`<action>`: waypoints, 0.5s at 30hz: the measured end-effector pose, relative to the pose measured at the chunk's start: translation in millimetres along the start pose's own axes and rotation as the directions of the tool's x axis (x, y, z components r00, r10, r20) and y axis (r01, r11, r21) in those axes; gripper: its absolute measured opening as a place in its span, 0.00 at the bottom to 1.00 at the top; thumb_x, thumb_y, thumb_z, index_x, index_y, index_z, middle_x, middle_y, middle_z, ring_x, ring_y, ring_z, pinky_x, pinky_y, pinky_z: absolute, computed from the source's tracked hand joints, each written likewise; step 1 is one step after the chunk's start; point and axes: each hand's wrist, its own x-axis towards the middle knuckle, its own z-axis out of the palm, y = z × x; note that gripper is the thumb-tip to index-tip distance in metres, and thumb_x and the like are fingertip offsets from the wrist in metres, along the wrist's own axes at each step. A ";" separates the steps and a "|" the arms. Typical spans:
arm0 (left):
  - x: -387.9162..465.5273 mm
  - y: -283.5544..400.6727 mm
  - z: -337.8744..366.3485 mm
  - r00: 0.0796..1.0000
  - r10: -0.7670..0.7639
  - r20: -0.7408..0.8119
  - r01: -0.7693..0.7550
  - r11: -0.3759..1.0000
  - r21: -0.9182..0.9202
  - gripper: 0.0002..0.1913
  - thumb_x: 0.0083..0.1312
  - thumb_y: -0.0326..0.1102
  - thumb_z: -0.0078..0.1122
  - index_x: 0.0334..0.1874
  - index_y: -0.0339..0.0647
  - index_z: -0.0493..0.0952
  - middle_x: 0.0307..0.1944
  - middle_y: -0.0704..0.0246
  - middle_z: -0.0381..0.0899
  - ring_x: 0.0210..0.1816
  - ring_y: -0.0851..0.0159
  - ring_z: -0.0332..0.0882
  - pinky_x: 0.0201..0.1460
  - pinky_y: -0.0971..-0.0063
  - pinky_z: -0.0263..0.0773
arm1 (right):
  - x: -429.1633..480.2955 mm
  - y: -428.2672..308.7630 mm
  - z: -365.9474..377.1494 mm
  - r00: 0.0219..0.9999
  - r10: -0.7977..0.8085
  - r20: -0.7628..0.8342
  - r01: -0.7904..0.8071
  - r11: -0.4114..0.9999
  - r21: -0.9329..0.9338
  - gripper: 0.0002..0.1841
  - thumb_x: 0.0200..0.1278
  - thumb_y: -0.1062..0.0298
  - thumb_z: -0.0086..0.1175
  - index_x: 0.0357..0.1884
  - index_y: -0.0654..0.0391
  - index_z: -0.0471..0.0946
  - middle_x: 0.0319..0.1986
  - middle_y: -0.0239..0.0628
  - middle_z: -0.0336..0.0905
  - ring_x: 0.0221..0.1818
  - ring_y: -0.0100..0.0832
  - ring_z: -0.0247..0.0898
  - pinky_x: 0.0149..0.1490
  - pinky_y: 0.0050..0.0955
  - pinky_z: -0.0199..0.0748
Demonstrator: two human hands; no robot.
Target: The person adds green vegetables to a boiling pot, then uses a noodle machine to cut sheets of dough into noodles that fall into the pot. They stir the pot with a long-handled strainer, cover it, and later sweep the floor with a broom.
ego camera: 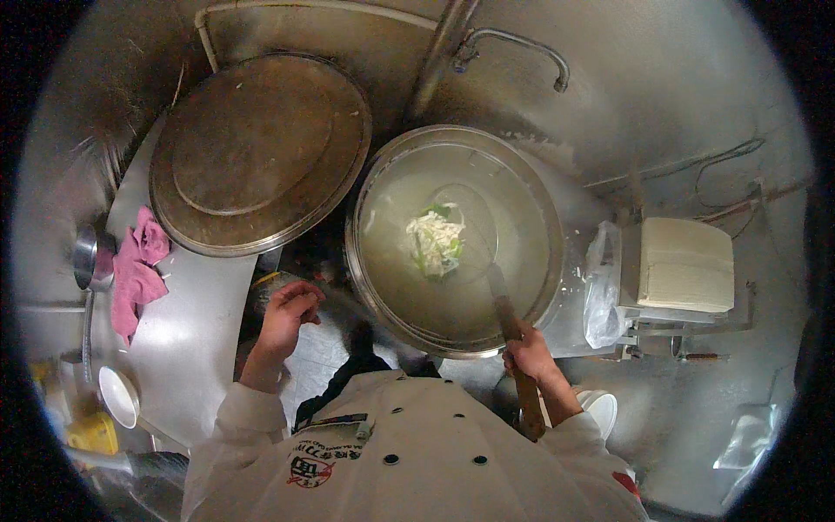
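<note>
A large round metal pot [456,326] full of cloudy liquid stands in front of me. My right hand [530,352] is closed around the wooden handle of a wire-mesh strainer [479,231], whose round basket lies in the liquid. Pale noodles or shreds with green leafy vegetable [436,243] sit in the basket area, left of the handle. My left hand [297,307] hangs left of the pot, touching neither pot nor counter, its fingers curled; whether it holds something small is not plain.
A big round metal lid [267,150] lies at upper left. A pink cloth [138,280], a long-handled metal ladle [94,258] and a white bowl [119,397] are at left. Above hangs a faucet [522,42]. Rightward are a plastic bag [603,287] and a pale stack of sheets [686,264].
</note>
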 end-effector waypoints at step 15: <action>14.9 -31.9 5.4 0.994 -0.028 0.103 0.030 0.999 -0.025 0.09 0.55 0.33 0.59 0.37 0.40 0.74 0.29 0.72 0.74 0.26 0.72 0.69 0.28 0.75 0.69 | -30.4 135.1 13.8 0.921 -0.122 -0.371 -0.127 0.804 -0.581 0.38 0.55 0.69 0.49 0.68 0.48 0.45 0.24 0.51 0.75 0.23 0.51 0.72 0.28 0.45 0.69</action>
